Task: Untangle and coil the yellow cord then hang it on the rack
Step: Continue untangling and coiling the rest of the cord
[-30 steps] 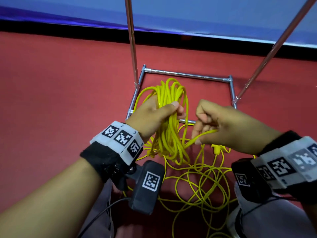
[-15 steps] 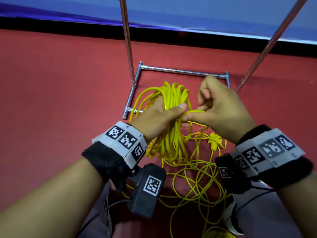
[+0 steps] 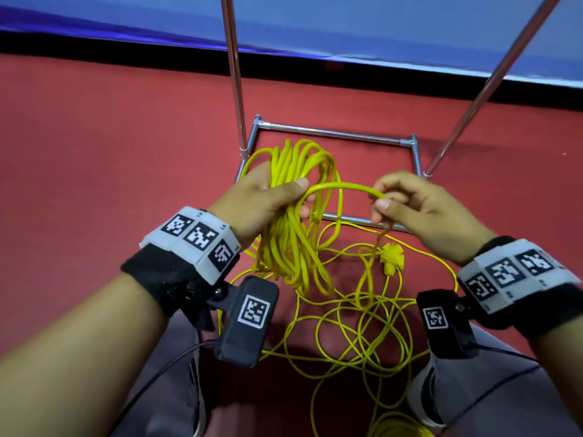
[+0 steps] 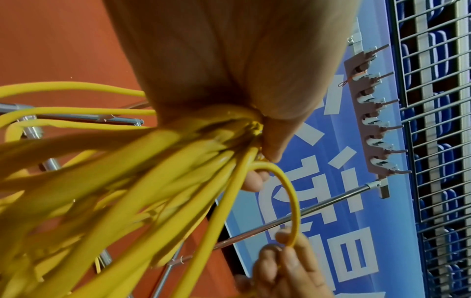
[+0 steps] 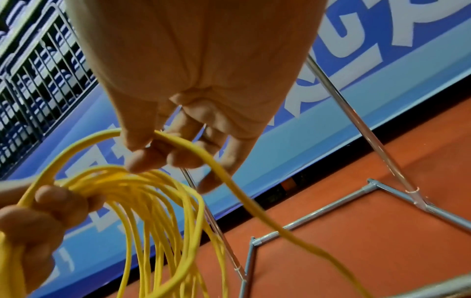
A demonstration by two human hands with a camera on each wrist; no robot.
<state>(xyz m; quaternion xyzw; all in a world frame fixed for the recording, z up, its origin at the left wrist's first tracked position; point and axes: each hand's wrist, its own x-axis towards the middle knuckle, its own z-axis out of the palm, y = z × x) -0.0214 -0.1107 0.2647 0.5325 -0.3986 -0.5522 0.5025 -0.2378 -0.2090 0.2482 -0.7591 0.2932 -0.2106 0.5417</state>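
Fingers (image 3: 303, 212) of the left hand (image 3: 258, 203) were curled round a bundle of loops of the cord (image 3: 293, 247), thumb pressed across the strands, in the head view. The bundle hung from that hand, held up over the near bar of the rack (image 3: 334, 132) base. The right hand (image 3: 419, 209), just right of the bundle, pinched a single strand between thumb and fingers; that strand arched from the bundle to the pinch. Below the bundle, the rest of the cord lay in loose tangled loops on the red floor (image 3: 94, 152), with the plug (image 3: 392, 257) among them, near the right hand's wrist. Two rack poles rose from the base towards a blue wall (image 3: 347, 23).

From the left wrist, the left hand (image 4: 229, 70) gripped the gathered strands of cord (image 4: 153, 181) tight, fingers wrapped round them. One strand curved off the bundle to the right hand (image 4: 285, 268), whose fingers (image 4: 282, 236) held it. Beyond the bundle, a strip of hooks (image 4: 369, 113) sat at the top of the rack, against the wall.

From the right wrist, the right hand (image 5: 193, 70) held the strand of cord (image 5: 221, 171) between thumb and fingers (image 5: 175, 159). The left hand (image 5: 38, 221), left of it, clasped the bundle, loops fanning down. The rack (image 5: 316, 213) base lay on the floor right of the bundle.
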